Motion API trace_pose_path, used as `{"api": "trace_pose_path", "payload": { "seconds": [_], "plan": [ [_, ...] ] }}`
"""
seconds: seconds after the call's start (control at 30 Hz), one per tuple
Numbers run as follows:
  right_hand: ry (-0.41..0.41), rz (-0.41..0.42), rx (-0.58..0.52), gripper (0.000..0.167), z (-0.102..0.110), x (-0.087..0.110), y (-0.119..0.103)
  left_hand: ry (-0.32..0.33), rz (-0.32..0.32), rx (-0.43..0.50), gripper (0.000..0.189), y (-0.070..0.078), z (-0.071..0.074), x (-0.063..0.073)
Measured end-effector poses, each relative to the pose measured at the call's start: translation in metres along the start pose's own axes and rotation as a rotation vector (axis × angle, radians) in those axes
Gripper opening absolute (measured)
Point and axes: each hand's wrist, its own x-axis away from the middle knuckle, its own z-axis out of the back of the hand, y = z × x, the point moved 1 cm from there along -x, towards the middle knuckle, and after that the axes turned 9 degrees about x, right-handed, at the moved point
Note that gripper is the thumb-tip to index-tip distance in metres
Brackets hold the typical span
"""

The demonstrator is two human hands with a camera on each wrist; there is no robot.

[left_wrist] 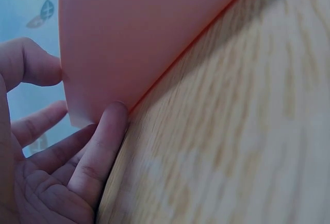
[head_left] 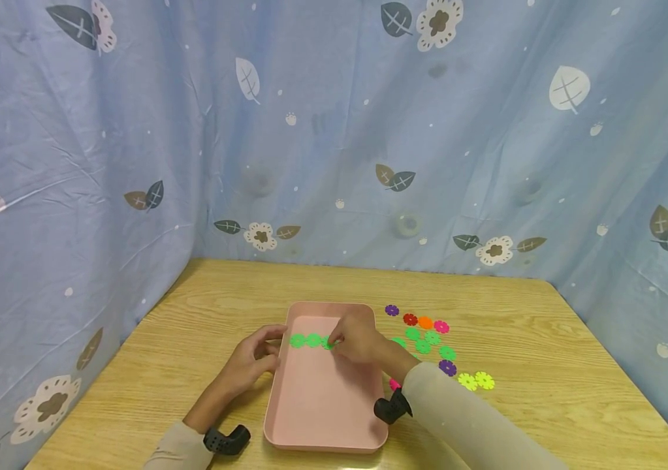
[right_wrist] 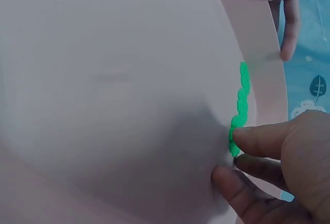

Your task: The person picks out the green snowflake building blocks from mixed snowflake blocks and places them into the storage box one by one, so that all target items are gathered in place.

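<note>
A pink tray (head_left: 324, 411) lies on the wooden table, with a short row of green flower-shaped discs (head_left: 313, 340) across its far part. My right hand (head_left: 360, 339) is inside the tray and pinches the green disc (right_wrist: 234, 144) at the right end of that row. Its thumb lies over the disc in the right wrist view, and part of the disc is hidden. At the tray's left side, my left hand (head_left: 245, 362) touches the rim and outer wall. Its fingers (left_wrist: 100, 157) are loosely bent against the wall in the left wrist view.
Right of the tray lie several loose discs: green (head_left: 423, 346), purple (head_left: 392, 310), dark red (head_left: 410, 319), orange (head_left: 425, 322), pink (head_left: 441, 326) and yellow (head_left: 484, 380). My right forearm partly covers some. A blue patterned curtain (head_left: 334, 130) stands behind the wooden table (head_left: 545, 391).
</note>
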Motion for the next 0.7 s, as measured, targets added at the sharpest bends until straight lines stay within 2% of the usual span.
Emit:
{"api": "trace_pose_path", "payload": {
  "seconds": [0.07, 0.27, 0.4, 0.7],
  "plan": [
    [-0.030, 0.026, 0.024, 0.016, 0.0004, 0.0006, -0.0013, 0.000, 0.000, -0.001, 0.058, -0.0002, 0.0000, 0.0001],
    [-0.101, -0.010, 0.020, 0.017, 0.0030, 0.0015, -0.0045, -0.004, 0.005, 0.000, 0.059, 0.0007, -0.0004, 0.0004],
    [-0.099, -0.035, 0.029, 0.020, 0.0031, 0.0018, -0.0047, -0.012, 0.001, -0.002, 0.058, 0.0014, -0.0008, 0.0009],
    [-0.089, -0.037, -0.020, 0.031, 0.0062, 0.0051, -0.0057, -0.009, 0.002, -0.003, 0.059, 0.0013, 0.0002, 0.0006]
  ]
}}
